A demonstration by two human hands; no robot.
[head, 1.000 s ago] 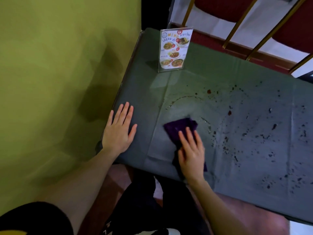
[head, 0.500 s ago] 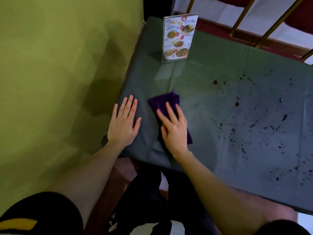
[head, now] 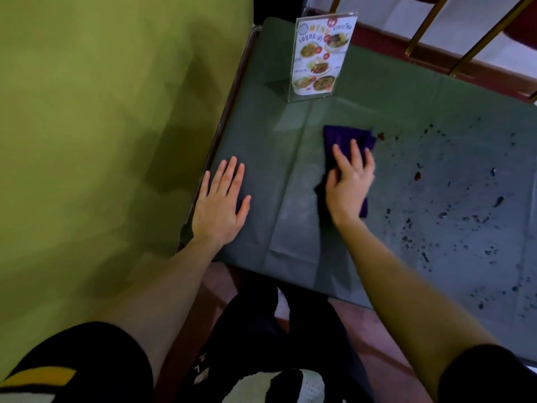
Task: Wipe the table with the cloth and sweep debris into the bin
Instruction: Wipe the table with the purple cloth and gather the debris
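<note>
A purple cloth [head: 345, 139] lies flat on the dark green table [head: 261, 146]. My right hand [head: 350, 186] presses down on it, fingers spread over its near half, gripping the fabric. My left hand [head: 219, 203] rests flat on the table near its left edge, fingers apart, holding nothing. Dark crumbs and reddish spots of debris [head: 436, 216] are scattered over the right half of the table, the nearest spot [head: 380, 136] just beside the cloth's far right corner. No bin is in view.
A standing menu card [head: 321, 55] in a clear holder is at the table's far left corner, just beyond the cloth. A yellow-green wall [head: 101, 126] runs along the table's left edge. Brass chair legs [head: 421, 27] stand behind the table. My legs are below the near edge.
My right hand has slid the cloth left toward my left hand, then away and to the right, up to the first red spot. The left hand has stayed put.
</note>
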